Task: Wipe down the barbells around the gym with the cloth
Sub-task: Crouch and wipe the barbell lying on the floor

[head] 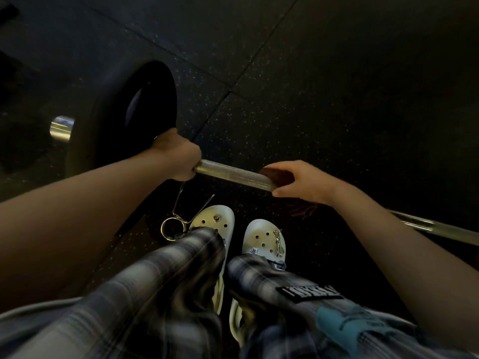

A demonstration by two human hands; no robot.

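A steel barbell point(233, 173) runs from the left across to the lower right, just above the floor, with a black weight plate point(134, 110) on its left end and a shiny sleeve tip point(61, 128) beyond it. My left hand point(178, 156) grips the bar right next to the plate. My right hand point(303, 181) holds a dark reddish cloth point(278, 177) wrapped round the knurled shaft. A bit of the cloth hangs below the wrist.
A metal spring collar point(178, 218) lies on the black speckled rubber floor point(337, 86) by my left foot. My two pale clogs point(264, 239) stand just behind the bar. Plaid trousers fill the bottom of the view.
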